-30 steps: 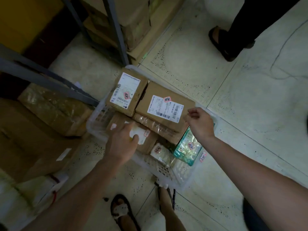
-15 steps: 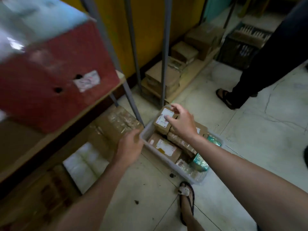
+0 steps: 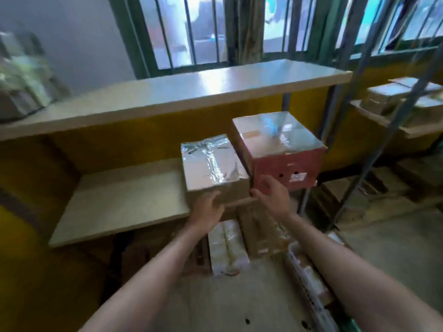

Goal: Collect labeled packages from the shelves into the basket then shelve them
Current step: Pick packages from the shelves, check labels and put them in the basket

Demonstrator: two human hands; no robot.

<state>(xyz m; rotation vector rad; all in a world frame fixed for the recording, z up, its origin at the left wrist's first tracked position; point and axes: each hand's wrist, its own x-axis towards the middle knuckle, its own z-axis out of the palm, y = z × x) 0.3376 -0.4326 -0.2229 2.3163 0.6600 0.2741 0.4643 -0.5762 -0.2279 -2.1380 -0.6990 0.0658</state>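
Note:
A cardboard box with shiny tape over its top sits on the middle shelf, touching a red box on its right. My left hand presses on the taped box's front face. My right hand grips its lower right front corner, with the fingers in the gap beside the red box. The white basket with packages shows only as a rim at the lower right, on the floor. The frame is blurred by motion.
A long upper shelf runs under barred windows, with a wrapped bundle at its left end. Taped packages lie on the floor under the middle shelf. Another rack with boxes stands at the right behind metal posts.
My view has swung up from the basket on the floor to the shelves. Both hands have left the basket and risen to the taped box on the middle shelf.

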